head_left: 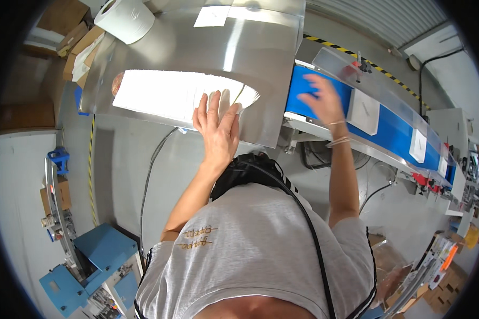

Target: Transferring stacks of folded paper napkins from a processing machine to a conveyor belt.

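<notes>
A long row of white paper-like sheets (159, 93) lies on the steel table, its right end fanned out. My left hand (218, 127) rests on that fanned end with its fingers stretched out, next to a thin dark line on the front sheet. Over the near end of a blue conveyor belt (298, 98) is my right hand (324, 101), fingers apart and nothing visible in them. Just right of its wrist a white sheet (363, 112) with a small dark mark lies on the belt. Farther along is a second such sheet (418, 145).
The steel table (197, 48) carries a white roll (124, 20) and a small white sheet (212, 16) at the back. A clear guard (388, 90) runs along the belt's far side. Cardboard boxes (82, 56) stand left; a black cable (149, 181) hangs below the table.
</notes>
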The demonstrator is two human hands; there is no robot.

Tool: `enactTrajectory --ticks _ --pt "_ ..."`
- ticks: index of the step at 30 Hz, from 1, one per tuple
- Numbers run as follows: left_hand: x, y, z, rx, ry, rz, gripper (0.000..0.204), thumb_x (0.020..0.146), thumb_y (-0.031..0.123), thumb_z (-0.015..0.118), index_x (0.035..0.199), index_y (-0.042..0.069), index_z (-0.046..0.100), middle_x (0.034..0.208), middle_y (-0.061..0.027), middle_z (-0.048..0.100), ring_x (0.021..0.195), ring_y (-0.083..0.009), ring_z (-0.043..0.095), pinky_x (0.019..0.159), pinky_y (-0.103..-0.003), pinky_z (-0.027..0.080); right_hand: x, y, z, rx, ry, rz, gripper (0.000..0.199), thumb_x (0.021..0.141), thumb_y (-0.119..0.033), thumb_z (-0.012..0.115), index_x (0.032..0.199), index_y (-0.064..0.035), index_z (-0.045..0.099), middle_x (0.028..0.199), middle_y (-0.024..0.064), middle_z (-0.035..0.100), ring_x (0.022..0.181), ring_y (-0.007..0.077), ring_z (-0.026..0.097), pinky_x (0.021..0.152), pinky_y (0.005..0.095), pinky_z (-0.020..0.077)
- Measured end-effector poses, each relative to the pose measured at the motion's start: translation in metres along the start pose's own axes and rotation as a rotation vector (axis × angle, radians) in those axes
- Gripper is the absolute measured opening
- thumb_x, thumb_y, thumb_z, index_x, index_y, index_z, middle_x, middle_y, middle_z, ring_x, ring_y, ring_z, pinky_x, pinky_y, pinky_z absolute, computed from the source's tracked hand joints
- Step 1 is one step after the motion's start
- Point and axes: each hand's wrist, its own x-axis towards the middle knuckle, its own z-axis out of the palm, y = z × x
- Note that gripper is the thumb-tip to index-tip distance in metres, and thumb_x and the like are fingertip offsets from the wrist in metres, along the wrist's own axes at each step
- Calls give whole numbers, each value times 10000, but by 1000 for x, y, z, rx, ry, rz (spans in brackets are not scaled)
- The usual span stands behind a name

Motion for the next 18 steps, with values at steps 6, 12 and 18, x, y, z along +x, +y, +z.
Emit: enactTrajectory --ticks 6,12,18 --pt "6 4 -7 87 -74 42 284 784 104 651 1067 107 652 1374 -150 393 1308 -391 264 1035 -538 184 28 -30 72 144 -407 -360 461 742 -141 717 1166 -118 537 1254 73 490 1171 213 464 966 351 395" --pt "8 -9 -9 30 -50 -50 415 797 170 649 1189 64 566 1400 -203 315 1314 -404 234 1040 -537 179 12 5 52 670 -218 166 339 870 -242 647 1087 -17 516 926 2 566 796 57 505 683 212 450" --pt "8 -15 -5 32 -9 -43 342 777 41 627 1117 82 614 1340 -152 412 1263 -381 329 1023 -522 229 0 112 -30 -233 335 514 439 801 -367 655 1008 12 574 935 205 632 760 312 605 710 371 475"
